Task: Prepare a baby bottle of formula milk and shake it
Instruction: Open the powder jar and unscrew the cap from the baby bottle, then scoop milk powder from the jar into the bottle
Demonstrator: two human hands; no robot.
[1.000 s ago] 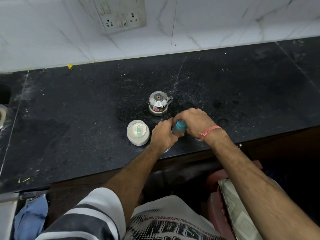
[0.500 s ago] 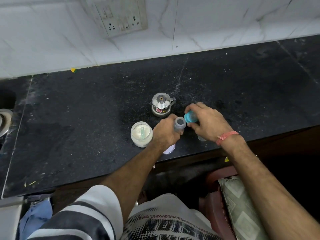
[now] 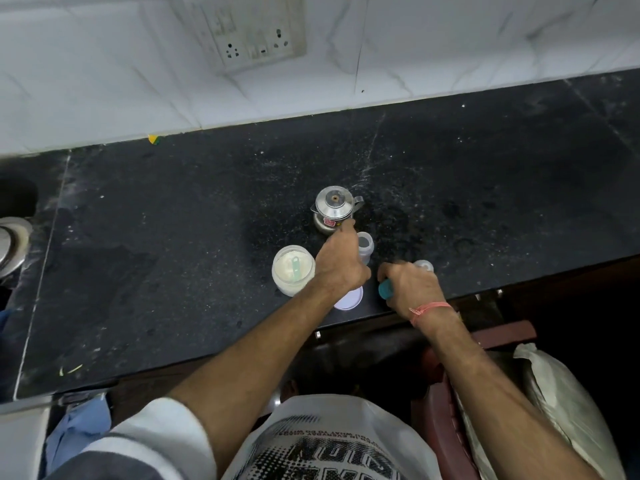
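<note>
The clear baby bottle [image 3: 365, 245] stands uncapped on the black counter [image 3: 173, 254]. My left hand [image 3: 341, 263] lies just left of it, fingers stretched forward, the index tip touching the small steel kettle [image 3: 334, 209]. My right hand [image 3: 408, 289] grips the bottle's teal cap [image 3: 385, 289] low over the counter's front edge. To the left stands an open jar of white formula powder [image 3: 293, 270] with a green scoop in it. Its white lid [image 3: 348, 299] lies under my left wrist. A clear dome cover [image 3: 423, 265] sits by my right hand.
A white tiled wall with a socket panel [image 3: 249, 29] runs behind the counter. A steel sink fitting [image 3: 10, 247] shows at the far left. Below the counter edge on the right is a red chair [image 3: 446, 410] with a pale sack [image 3: 561, 403] on it.
My right hand carried the teal cap off the bottle and down toward the counter's front edge. My left hand let go of the bottle and reached to the kettle.
</note>
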